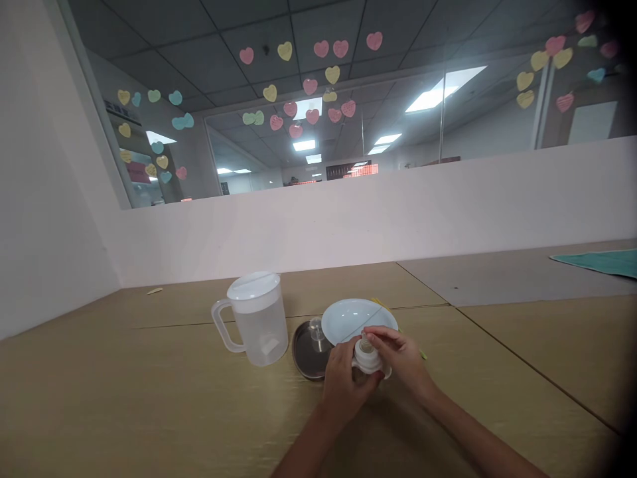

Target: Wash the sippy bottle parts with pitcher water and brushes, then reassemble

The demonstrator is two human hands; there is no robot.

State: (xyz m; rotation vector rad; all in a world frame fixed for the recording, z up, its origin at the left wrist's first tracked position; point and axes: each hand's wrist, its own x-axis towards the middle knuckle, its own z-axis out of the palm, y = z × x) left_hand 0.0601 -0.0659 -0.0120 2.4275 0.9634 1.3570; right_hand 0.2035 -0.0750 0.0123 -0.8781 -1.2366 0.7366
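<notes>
My left hand [345, 384] is wrapped round the side of a baby bottle [368, 359] with a white collar, low over the table. The fingers of my right hand [404, 362] pinch the clear nipple [367, 343] at its top. Much of the bottle's body is hidden behind my hands. Just beyond them is a white oval bowl [343, 317]. To the left, a dark tray [307, 358] holds a small clear dome-shaped cap [316, 328].
A translucent lidded pitcher [261, 328] stands left of the tray, its handle facing left. Yellow-green strips [423, 355] show beside the bowl. A teal cloth or mat [602, 261] lies at the far right. The wall and window [318, 133] rise behind the table [199, 411].
</notes>
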